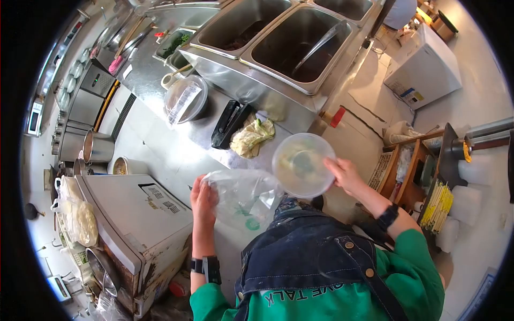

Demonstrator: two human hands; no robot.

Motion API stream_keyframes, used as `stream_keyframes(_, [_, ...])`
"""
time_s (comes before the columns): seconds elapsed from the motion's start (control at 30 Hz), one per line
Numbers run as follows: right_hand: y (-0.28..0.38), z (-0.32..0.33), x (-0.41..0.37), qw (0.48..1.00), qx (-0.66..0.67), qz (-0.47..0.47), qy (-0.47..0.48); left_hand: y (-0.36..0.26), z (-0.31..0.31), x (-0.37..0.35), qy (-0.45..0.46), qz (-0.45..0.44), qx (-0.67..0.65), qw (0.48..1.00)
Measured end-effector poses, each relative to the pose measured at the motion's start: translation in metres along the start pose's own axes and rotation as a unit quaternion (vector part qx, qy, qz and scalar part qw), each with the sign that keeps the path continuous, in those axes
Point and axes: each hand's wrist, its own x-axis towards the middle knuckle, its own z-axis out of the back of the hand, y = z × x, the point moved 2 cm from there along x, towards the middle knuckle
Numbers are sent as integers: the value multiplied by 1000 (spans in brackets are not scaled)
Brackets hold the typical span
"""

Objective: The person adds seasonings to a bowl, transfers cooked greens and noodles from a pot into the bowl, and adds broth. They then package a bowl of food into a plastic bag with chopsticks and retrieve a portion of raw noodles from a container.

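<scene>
My right hand holds a round clear plastic container with pale and green food inside, tilted above the steel counter's edge. My left hand grips a thin clear plastic bag with a green print, held at its left side just below and left of the container. The bag's mouth faces the container. Both wrists wear dark bands, and I wear a green top under a denim apron.
Deep steel pans with a ladle sit at the back. A covered bowl, a black holder and a crumpled cloth lie on the counter. A grey appliance stands left; a white chest is at the right.
</scene>
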Motion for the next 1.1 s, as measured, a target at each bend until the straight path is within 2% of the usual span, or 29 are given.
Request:
stream_keyframes(0.1, [6,33,-31,1000,11,5,-28,17,-24,28,42,15,-16,999])
stream_keyframes(0.17, [20,47,-52,997,-9,18,-75,32,-40,46,27,6,11,1000])
stream_keyframes(0.3, [43,55,-76,996,-18,48,-76,49,-71,64,-34,-97,156,982])
stream_keyframes(0.43, [57,19,-69,998,-8,45,-35,82,-66,84,-29,-146,182,972])
stream_keyframes(0.53, [52,-18,-47,999,36,30,15,66,-77,66,-35,-143,180,973])
stream_keyframes(0.6, [32,-30,-19,996,-44,45,63,62,-76,63,-38,-136,172,975])
stream_keyframes(0.67, [10,-46,11,994,-48,53,77,68,-62,68,-24,-182,203,962])
stream_keyframes(0.77, [-7,-67,37,993,-45,68,82,57,-52,62,-47,-194,216,956])
stream_keyframes(0.8, [-8,-69,41,994,-38,75,73,50,-47,53,-29,-81,206,975])
stream_keyframes(0.83, [-4,-68,40,994,-38,75,70,45,-43,47,-26,-81,205,975])
stream_keyframes(0.9, [8,-65,37,987,-105,88,82,41,-33,38,-2,-92,239,967])
stream_keyframes(0.93, [3,-58,39,988,-104,89,77,45,-21,38,20,-147,302,942])
stream_keyframes(0.97, [-1,-48,43,978,-130,164,23,44,-11,35,26,-149,302,941])
stream_keyframes(1.0, [-4,-38,45,958,-157,236,-31,45,-2,31,34,-149,364,919])
stream_keyframes(1.03, [-2,-33,44,958,-157,236,-37,47,1,26,43,-149,426,891])
stream_keyframes(1.07, [3,-28,43,920,-282,263,-71,47,3,23,50,-151,426,891])
stream_keyframes(1.1, [6,-26,41,864,-402,283,-104,46,5,20,34,-112,387,914])
